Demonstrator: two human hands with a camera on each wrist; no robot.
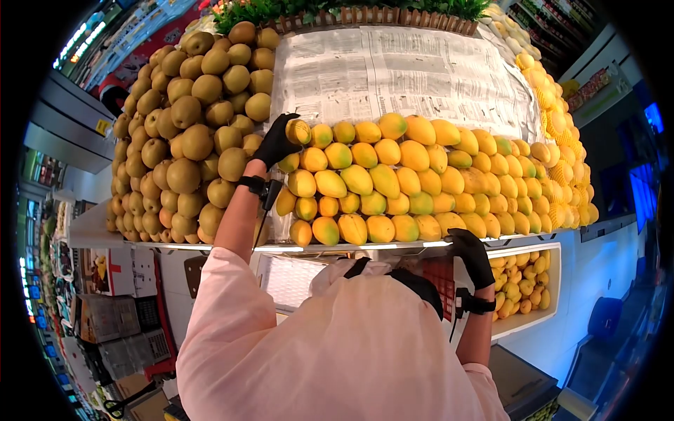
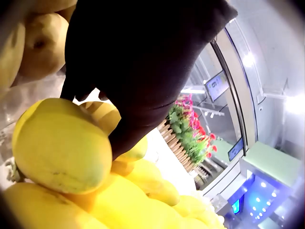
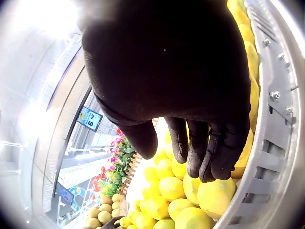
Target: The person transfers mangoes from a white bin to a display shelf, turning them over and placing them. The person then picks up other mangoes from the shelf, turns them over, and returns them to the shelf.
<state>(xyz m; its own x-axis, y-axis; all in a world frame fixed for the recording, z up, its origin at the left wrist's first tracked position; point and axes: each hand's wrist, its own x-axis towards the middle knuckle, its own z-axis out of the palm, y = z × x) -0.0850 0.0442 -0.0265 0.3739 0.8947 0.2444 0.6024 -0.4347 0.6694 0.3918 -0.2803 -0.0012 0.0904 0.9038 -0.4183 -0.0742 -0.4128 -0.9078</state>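
Observation:
My left hand, in a black glove, grips a yellow mango at the left end of the uppermost mango row. In the left wrist view that mango shows partly between thumb and fingers, behind a larger mango near the camera. Rows of yellow mangoes, some with green patches, run to the right. The black-gloved right hand is at the display's front edge, below the lowest row. Its fingers hang loosely bent over mangoes in the right wrist view, with nothing held.
Brown round fruit is heaped left of the mangoes. Newspaper covers the slope behind them, up to a small wooden fence. A white crate of mangoes stands below right. Netted yellow fruit lines the right side.

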